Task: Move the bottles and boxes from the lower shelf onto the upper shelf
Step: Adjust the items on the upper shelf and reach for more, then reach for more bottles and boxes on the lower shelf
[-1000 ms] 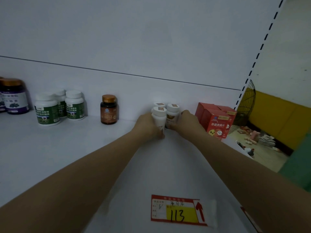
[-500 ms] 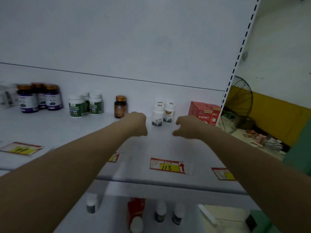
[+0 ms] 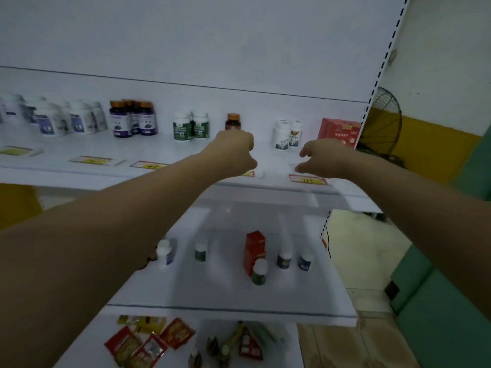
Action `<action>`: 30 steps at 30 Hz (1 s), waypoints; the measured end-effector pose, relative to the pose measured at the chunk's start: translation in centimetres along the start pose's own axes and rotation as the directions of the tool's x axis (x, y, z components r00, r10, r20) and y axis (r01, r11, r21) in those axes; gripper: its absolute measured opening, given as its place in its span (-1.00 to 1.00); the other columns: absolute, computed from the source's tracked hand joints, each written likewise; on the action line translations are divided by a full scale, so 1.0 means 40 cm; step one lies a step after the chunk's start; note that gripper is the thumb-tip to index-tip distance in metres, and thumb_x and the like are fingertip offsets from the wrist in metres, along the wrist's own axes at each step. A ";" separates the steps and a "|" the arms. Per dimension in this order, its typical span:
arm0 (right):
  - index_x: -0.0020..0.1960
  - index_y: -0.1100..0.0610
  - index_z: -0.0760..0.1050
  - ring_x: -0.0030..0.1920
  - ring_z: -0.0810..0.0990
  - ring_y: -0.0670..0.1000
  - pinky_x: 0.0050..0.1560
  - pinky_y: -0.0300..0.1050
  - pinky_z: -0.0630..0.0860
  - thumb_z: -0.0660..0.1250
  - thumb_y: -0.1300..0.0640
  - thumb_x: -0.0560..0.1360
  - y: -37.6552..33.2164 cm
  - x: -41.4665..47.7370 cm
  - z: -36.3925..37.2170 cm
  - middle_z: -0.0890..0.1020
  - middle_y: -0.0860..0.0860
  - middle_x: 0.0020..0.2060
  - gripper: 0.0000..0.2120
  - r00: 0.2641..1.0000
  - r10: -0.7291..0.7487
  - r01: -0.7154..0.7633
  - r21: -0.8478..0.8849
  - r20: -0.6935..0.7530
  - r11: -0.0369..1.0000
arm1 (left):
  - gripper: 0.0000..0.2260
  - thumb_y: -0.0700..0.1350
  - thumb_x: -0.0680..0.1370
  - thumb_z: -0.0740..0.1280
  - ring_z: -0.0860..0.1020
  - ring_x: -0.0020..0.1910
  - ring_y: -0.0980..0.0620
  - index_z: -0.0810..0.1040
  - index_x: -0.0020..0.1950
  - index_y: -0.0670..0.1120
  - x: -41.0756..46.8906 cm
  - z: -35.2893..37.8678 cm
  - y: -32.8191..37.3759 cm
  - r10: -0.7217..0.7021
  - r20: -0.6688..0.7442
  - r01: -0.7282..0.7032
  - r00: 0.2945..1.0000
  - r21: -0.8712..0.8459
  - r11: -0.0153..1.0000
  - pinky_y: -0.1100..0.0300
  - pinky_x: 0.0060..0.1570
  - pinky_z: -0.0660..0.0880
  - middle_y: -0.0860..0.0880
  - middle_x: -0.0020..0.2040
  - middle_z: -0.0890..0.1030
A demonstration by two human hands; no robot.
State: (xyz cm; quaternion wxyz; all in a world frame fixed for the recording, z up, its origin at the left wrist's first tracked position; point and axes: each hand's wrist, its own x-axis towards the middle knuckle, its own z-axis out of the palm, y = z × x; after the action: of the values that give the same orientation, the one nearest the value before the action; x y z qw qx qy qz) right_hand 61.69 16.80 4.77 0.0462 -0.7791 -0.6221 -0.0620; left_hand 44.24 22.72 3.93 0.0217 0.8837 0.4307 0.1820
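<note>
We're pulling back off the white bottles (image 3: 285, 135) on the upper shelf (image 3: 148, 148), left hand (image 3: 235, 151) clenched empty, right hand (image 3: 325, 158) relaxed; lower shelf (image 3: 228, 288) next.

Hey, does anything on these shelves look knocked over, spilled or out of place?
Nothing is toppled or spilled: the bottles on the upper shelf and lower shelf stand upright. Only the red sachets on the bottom shelf lie jumbled at mixed angles.
</note>
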 end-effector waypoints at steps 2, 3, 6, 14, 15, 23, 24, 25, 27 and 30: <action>0.30 0.25 0.46 0.24 0.49 0.17 0.18 -0.07 0.42 0.25 0.04 0.55 -0.046 -0.052 0.006 0.53 0.18 0.26 -0.59 0.999 0.008 -0.007 0.028 -0.044 1.000 | -0.62 -0.05 0.54 0.31 0.42 0.20 -0.16 0.43 0.33 -0.13 -0.075 -0.004 -0.027 0.067 -0.049 -0.070 0.997 -0.047 0.996 0.15 0.05 0.34 -0.19 0.25 0.47; 0.31 0.25 0.46 0.23 0.49 0.17 0.17 -0.08 0.42 0.25 0.06 0.55 -0.068 -0.077 0.012 0.53 0.18 0.25 -0.60 0.998 0.015 -0.012 0.042 -0.068 0.999 | -0.63 -0.05 0.54 0.31 0.41 0.22 -0.15 0.44 0.32 -0.11 -0.111 -0.003 -0.042 0.086 -0.073 -0.091 0.994 -0.073 0.993 0.11 0.11 0.36 -0.17 0.25 0.47; 0.24 0.29 0.50 0.18 0.52 0.17 0.11 -0.09 0.44 0.26 0.13 0.54 -0.124 -0.140 0.042 0.58 0.20 0.19 -0.66 0.992 0.023 -0.014 0.074 -0.127 0.997 | -0.66 -0.09 0.54 0.30 0.39 0.26 -0.12 0.46 0.30 -0.08 -0.201 0.017 -0.086 0.107 -0.080 -0.117 0.991 -0.126 0.985 0.05 0.21 0.37 -0.14 0.25 0.46; 0.19 0.21 0.50 0.13 0.51 0.14 -0.03 -0.15 0.39 0.29 0.13 0.51 -0.160 -0.221 0.210 0.54 0.17 0.15 -0.71 0.995 0.090 -0.093 0.154 0.031 0.984 | -0.67 -0.10 0.53 0.31 0.43 0.22 -0.09 0.46 0.30 -0.10 -0.311 0.170 -0.172 0.064 0.074 -0.043 0.995 -0.255 0.966 0.09 0.19 0.40 -0.11 0.26 0.47; 0.21 0.20 0.49 0.15 0.50 0.13 0.00 -0.15 0.38 0.30 0.12 0.51 -0.155 -0.222 0.241 0.54 0.16 0.16 -0.70 0.994 0.096 -0.104 0.161 0.057 0.982 | -0.66 -0.10 0.53 0.31 0.43 0.22 -0.09 0.46 0.30 -0.11 -0.314 0.199 -0.183 0.048 0.107 -0.018 0.993 -0.268 0.963 0.09 0.18 0.41 -0.12 0.27 0.46; 0.28 0.23 0.43 0.14 0.52 0.15 -0.02 -0.21 0.35 0.32 0.12 0.51 -0.083 -0.163 0.507 0.53 0.18 0.18 -0.63 0.960 0.122 -0.184 0.243 0.252 0.952 | -0.62 -0.11 0.54 0.31 0.44 0.24 -0.09 0.42 0.36 -0.13 -0.258 0.460 -0.250 -0.076 0.345 0.182 0.936 -0.287 0.940 0.23 0.15 0.35 -0.16 0.29 0.44; 0.28 0.23 0.43 0.16 0.51 0.15 0.03 -0.18 0.38 0.32 0.12 0.51 -0.070 -0.148 0.539 0.53 0.18 0.19 -0.63 0.953 0.126 -0.198 0.251 0.276 0.947 | -0.61 -0.11 0.55 0.31 0.43 0.26 -0.08 0.41 0.37 -0.13 -0.246 0.495 -0.256 -0.082 0.373 0.198 0.924 -0.284 0.938 0.23 0.16 0.34 -0.16 0.30 0.43; 0.30 0.22 0.41 0.19 0.50 0.14 0.10 -0.16 0.39 0.31 0.11 0.52 -0.056 -0.133 0.571 0.51 0.18 0.22 -0.61 0.943 0.133 -0.217 0.262 0.304 0.940 | -0.61 -0.11 0.55 0.30 0.41 0.27 -0.07 0.39 0.37 -0.13 -0.235 0.530 -0.261 -0.096 0.398 0.222 0.912 -0.283 0.933 0.23 0.17 0.33 -0.16 0.30 0.42; 0.36 0.20 0.35 0.24 0.49 0.12 0.19 -0.17 0.37 0.31 0.08 0.53 -0.031 -0.105 0.634 0.47 0.15 0.29 -0.55 0.921 0.146 -0.262 0.297 0.361 0.918 | -0.59 -0.11 0.55 0.30 0.41 0.27 -0.08 0.37 0.39 -0.14 -0.215 0.595 -0.272 -0.146 0.432 0.287 0.890 -0.280 0.916 0.21 0.19 0.33 -0.17 0.29 0.43; 0.42 0.18 0.27 0.30 0.45 0.10 0.27 -0.17 0.34 0.32 0.05 0.53 -0.008 -0.070 0.730 0.43 0.12 0.34 -0.47 0.891 0.167 -0.318 0.318 0.421 0.893 | -0.56 -0.13 0.54 0.33 0.44 0.27 -0.11 0.37 0.39 -0.17 -0.195 0.680 -0.301 -0.235 0.424 0.366 0.874 -0.259 0.894 0.19 0.23 0.32 -0.20 0.29 0.45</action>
State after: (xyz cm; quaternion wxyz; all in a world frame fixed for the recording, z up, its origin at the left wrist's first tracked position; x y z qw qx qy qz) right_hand 61.90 18.53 -24.50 0.0810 -0.8250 -0.5147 0.2188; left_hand 40.04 27.49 -26.17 0.2818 0.8063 0.5152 0.0705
